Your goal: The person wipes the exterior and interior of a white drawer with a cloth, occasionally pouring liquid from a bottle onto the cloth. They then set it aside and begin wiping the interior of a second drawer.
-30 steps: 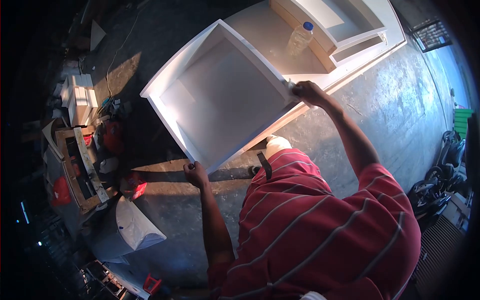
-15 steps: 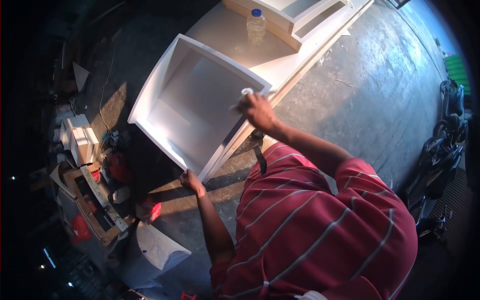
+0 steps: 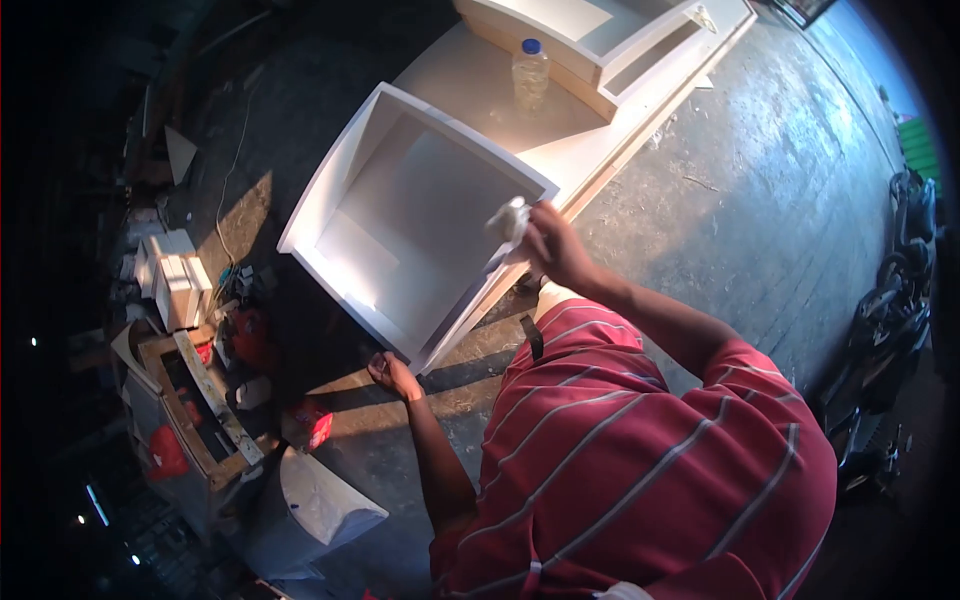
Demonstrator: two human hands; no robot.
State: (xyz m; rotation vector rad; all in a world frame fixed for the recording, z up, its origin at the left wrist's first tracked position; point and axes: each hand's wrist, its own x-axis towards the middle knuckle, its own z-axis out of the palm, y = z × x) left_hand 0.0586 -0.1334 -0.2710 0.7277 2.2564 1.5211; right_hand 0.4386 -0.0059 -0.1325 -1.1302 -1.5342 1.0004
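Note:
My right hand (image 3: 556, 246) is closed around a crumpled white cloth (image 3: 512, 216), at the right rim of a white open-fronted box (image 3: 395, 215). Motion smears the cloth slightly. Close to the box's lower corner is my left hand (image 3: 393, 374), its fingers curled. Whether anything lies in those fingers, I cannot make out. The box rests on a long white panel (image 3: 470, 70). Behind it on the panel stands a clear plastic bottle (image 3: 530, 78) with a blue cap, holding some pale liquid.
A second white framed piece (image 3: 600, 65) sits at the panel's far end. To the left are stacked pale blocks (image 3: 175, 280), a wooden frame (image 3: 195, 400) and a red-and-white packet (image 3: 308, 425). A curved white piece (image 3: 325, 500) lies nearer. Motorcycles (image 3: 880, 320) line the right side.
My right hand has moved along the box's right rim with the cloth, which shows more now. My left hand has turned and shifted slightly off the lower corner. The view has shifted a little.

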